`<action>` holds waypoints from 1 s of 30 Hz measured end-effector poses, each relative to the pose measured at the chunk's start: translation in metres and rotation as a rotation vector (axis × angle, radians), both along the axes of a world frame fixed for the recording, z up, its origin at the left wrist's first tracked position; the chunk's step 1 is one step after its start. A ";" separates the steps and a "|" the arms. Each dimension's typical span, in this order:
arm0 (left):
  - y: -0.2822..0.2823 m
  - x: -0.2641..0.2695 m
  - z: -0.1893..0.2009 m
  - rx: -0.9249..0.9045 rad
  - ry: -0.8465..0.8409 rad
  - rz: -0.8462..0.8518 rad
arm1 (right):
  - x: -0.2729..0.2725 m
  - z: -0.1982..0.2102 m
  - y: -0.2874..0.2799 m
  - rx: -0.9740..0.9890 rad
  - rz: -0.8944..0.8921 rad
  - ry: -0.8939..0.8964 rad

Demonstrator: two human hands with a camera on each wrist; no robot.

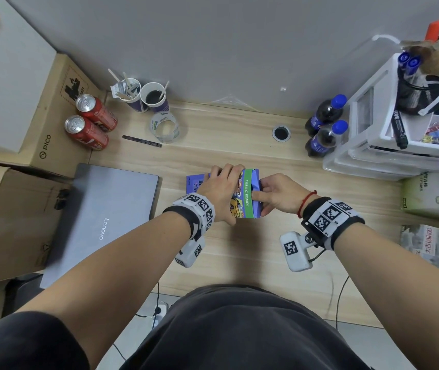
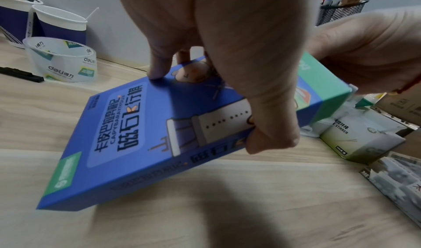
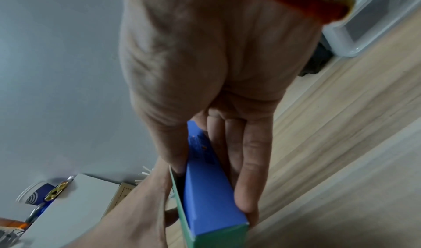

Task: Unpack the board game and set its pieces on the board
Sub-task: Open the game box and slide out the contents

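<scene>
A flat blue game box with a green band and cartoon print is tilted on the wooden desk, its right end raised. My left hand grips it from above, thumb on the near edge and fingers on the lid. My right hand pinches the box's right end, thumb at the green inner edge and fingers flat along the blue side. The box's contents are hidden. No board or pieces are in view.
A closed grey laptop lies left of the box. Two red cans, paper cups, a tape roll and a black pen are at the back left. Two bottles and plastic drawers stand right.
</scene>
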State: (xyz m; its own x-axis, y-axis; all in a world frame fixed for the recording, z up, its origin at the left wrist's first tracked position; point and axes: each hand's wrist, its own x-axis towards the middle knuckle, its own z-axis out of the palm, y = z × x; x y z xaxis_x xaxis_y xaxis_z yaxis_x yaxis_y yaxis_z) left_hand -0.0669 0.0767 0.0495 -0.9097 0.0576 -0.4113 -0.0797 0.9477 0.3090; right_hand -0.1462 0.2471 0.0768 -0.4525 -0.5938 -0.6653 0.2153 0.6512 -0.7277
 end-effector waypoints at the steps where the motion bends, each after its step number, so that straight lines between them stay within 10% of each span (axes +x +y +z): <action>1: -0.001 0.000 -0.001 0.008 -0.004 0.004 | 0.000 0.000 0.000 -0.010 0.004 -0.005; 14: -0.012 0.007 -0.008 0.177 0.012 0.143 | -0.016 0.003 0.005 0.016 -0.198 0.103; 20: -0.019 0.011 -0.009 0.128 0.015 0.192 | -0.015 0.002 0.003 0.228 0.148 0.784; 23: -0.018 0.007 -0.003 0.088 0.019 0.221 | -0.003 0.007 -0.013 0.202 0.267 0.773; 27: -0.015 0.005 0.001 -0.026 -0.006 0.184 | 0.005 0.018 -0.017 -0.018 0.003 0.923; 30: -0.016 0.006 0.001 -0.039 -0.008 0.198 | 0.008 0.025 -0.022 -0.038 0.014 0.724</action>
State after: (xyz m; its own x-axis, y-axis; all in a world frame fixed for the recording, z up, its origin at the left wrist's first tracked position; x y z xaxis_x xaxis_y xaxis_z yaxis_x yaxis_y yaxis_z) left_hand -0.0604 0.0607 0.0507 -0.8985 -0.1385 -0.4165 -0.2681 0.9245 0.2709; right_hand -0.1381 0.2248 0.1017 -0.7641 -0.6192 -0.1808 -0.3370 0.6221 -0.7067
